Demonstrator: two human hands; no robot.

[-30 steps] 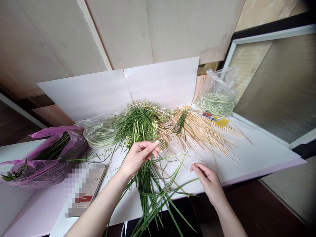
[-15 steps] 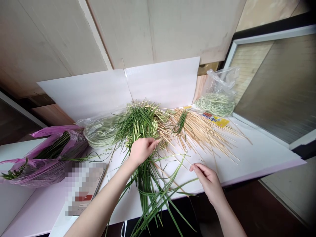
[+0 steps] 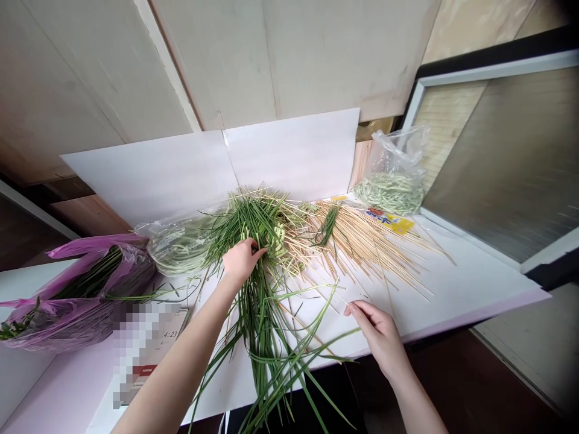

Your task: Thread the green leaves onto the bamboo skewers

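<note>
Green leafy blades (image 3: 265, 325) sprawl in a loose heap at the middle of the head view, running from the upper centre across the white counter (image 3: 461, 307) and hanging over its front edge. My left hand (image 3: 239, 262) rests on that heap, its grip curled down among the blades; I can't tell whether it is clenched on them or only parting them. My right hand (image 3: 375, 334) lies apart at lower right, its grip nearly closed at the fingertips beside loose bamboo skewers (image 3: 366, 253), and I can't tell whether a thin stick is pinched there. As I judge it, the risk lies where skewers cross the blades: a hard tug could drag sticks along, and the overhanging weight could pull the heap off the edge. A clear plastic bag (image 3: 181, 247) of pale green stems sits left of centre, a second bag (image 3: 393, 193) sits upper right, and a purple bag (image 3: 99, 283) of greens lies at left. Blades and stray skewers lie between my hands.
</note>
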